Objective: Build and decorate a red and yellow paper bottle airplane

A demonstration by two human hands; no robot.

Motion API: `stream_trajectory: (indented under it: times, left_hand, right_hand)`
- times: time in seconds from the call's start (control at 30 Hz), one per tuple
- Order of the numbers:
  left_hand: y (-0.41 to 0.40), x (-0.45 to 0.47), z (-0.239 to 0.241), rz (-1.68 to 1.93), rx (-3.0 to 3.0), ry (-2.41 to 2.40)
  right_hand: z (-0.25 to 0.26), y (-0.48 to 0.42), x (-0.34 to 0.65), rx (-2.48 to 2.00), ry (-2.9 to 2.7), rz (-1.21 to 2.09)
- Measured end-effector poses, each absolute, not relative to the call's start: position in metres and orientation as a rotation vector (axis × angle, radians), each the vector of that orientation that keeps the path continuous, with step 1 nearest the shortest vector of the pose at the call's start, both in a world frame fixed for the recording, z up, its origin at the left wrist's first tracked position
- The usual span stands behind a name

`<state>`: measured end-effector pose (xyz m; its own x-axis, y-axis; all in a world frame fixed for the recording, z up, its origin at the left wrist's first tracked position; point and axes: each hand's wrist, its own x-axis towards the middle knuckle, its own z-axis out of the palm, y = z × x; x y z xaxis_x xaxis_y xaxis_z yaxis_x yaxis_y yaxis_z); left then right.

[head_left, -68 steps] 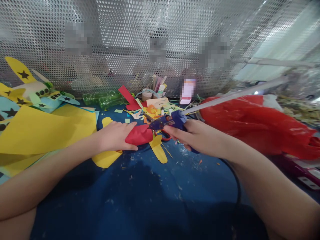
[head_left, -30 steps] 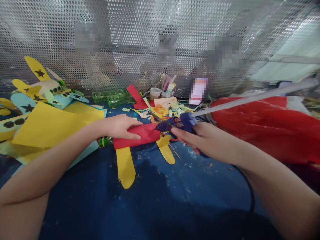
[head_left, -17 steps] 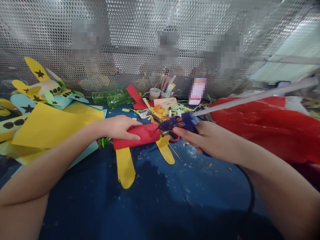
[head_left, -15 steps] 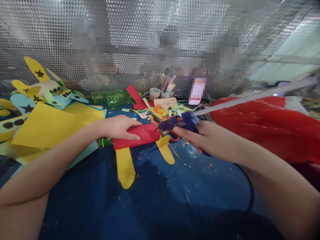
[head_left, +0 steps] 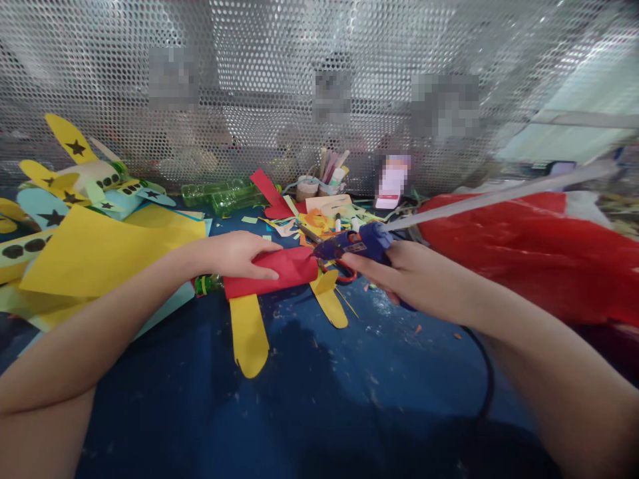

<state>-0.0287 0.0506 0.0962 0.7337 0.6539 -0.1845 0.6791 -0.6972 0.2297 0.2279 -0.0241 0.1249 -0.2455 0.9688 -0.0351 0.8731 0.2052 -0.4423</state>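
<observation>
A toy plane [head_left: 294, 271], made of a green bottle wrapped in red paper, lies on the blue table. Its green bottle neck points left; a long yellow wing [head_left: 249, 339] and a smaller yellow tail piece [head_left: 330, 305] stick out toward me. My left hand [head_left: 238, 254] is closed over the top of the red body, thumb along it. In my right hand [head_left: 412, 269] is a blue hot glue gun [head_left: 367, 241], with a long clear glue stick [head_left: 479, 199] out of its back. The nozzle meets the body's right end. Red-handled scissors [head_left: 348, 273] lie behind, partly hidden.
Bottle planes with stars [head_left: 102, 181] and yellow paper sheets [head_left: 110, 249] fill the left. Green bottles [head_left: 224, 197], paper scraps, sticks and a phone [head_left: 392, 185] line the perforated metal wall [head_left: 279, 60]. Red plastic [head_left: 504, 259] covers the right; the gun's black cable [head_left: 488, 379] hangs below my wrist.
Almost nothing differs. The view has shifted very slightly, and both hands, the toy plane and the glue gun keep the same places relative to each other.
</observation>
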Motion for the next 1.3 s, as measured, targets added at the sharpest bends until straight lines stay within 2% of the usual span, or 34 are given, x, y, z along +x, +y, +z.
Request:
stream_trajectory:
  times: [0.33, 0.53, 0.9, 1.13, 1.3]
  left_hand:
    - [0.051, -0.029, 0.095, -0.114, 2.667, 1.043]
    - [0.051, -0.03, 0.095, -0.134, 2.647, 1.07]
    - [0.055, -0.032, 0.093, -0.125, 2.647, 1.041]
    - [0.053, -0.032, 0.093, -0.145, 2.644, 1.058]
    - [0.047, -0.028, 0.096, -0.235, 2.625, 1.174]
  right_hand:
    - [0.116, -0.024, 0.222, -1.775, -2.179, 0.725]
    - [0.124, -0.023, 0.227, -1.784, -2.215, 0.569]
    - [0.131, -0.021, 0.239, -1.817, -2.132, 0.693]
    - [0.137, -0.005, 0.271, -1.711, -1.722, 0.81]
    - [0.092, 0.02, 0.294, -1.597, -1.231, 0.959]
